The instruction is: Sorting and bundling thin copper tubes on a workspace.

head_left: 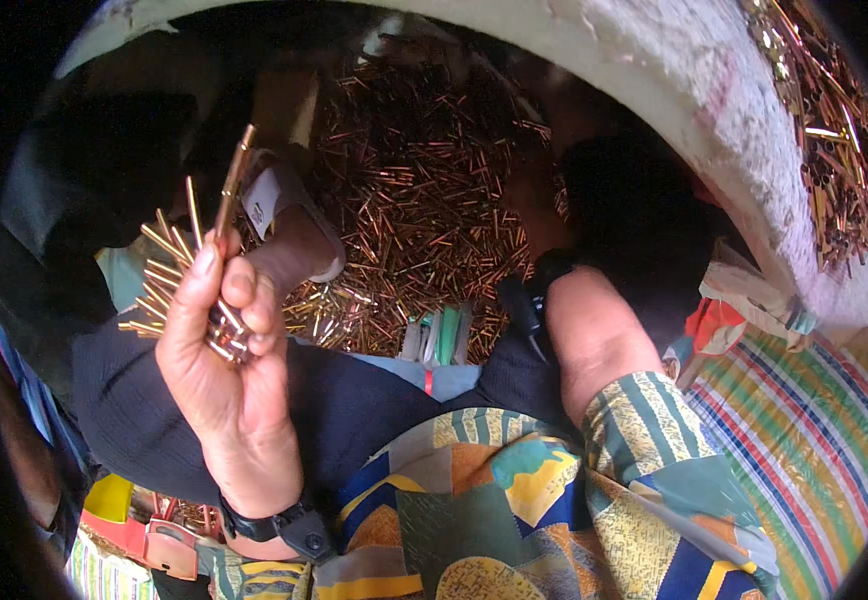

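Raised at the left, my left hand (229,350) is closed round several thin copper-coloured metal tubes (159,275) that fan out past its fingers. One longer tube (237,180) stands upright, pinched between thumb and forefinger. A large heap of the same tubes (414,215) lies loose beyond my knees. My right forearm (599,325) reaches forward to the heap's right side. The right hand (534,195) is in deep shadow there, and its fingers cannot be made out.
A pale, thick-rimmed surface (674,60) curves across the far right and bears more tubes (834,140). A foot in a white sandal (294,215) rests at the heap's left edge. Striped woven sheeting (804,440) lies at the right. A red-and-yellow container (114,505) sits at lower left.
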`<state>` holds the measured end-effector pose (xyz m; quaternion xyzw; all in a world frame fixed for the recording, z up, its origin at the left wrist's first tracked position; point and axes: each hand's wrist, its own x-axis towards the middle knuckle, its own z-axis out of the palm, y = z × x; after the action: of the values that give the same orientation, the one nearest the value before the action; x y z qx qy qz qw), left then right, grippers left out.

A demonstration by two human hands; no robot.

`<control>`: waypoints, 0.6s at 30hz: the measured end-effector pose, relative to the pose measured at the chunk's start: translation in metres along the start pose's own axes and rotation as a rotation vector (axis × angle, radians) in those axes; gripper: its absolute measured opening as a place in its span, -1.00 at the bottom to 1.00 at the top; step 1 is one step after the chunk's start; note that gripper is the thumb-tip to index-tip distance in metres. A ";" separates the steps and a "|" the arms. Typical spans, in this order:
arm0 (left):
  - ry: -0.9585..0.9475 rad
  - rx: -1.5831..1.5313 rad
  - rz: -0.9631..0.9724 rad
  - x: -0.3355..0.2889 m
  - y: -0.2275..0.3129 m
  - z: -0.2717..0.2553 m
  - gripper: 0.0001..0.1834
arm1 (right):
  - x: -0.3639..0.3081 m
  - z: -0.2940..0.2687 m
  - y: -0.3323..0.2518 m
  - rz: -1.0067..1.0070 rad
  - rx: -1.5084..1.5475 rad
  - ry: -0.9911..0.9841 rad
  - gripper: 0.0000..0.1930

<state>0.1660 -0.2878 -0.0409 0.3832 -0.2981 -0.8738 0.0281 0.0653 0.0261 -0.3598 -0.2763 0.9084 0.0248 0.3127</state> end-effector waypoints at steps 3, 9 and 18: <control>0.021 -0.002 0.004 -0.003 0.001 0.004 -0.80 | -0.026 0.002 -0.031 0.039 0.183 0.053 -0.87; 0.077 -0.031 -0.015 -0.006 0.000 0.014 -0.81 | -0.017 -0.006 -0.054 0.136 0.546 0.130 -0.88; 0.044 0.027 -0.033 -0.009 -0.003 0.024 -0.82 | -0.019 -0.022 -0.068 0.271 1.069 0.268 -0.87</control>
<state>0.1566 -0.2705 -0.0240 0.4077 -0.3027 -0.8614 0.0149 0.1009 -0.0275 -0.3227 0.0387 0.8538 -0.4339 0.2851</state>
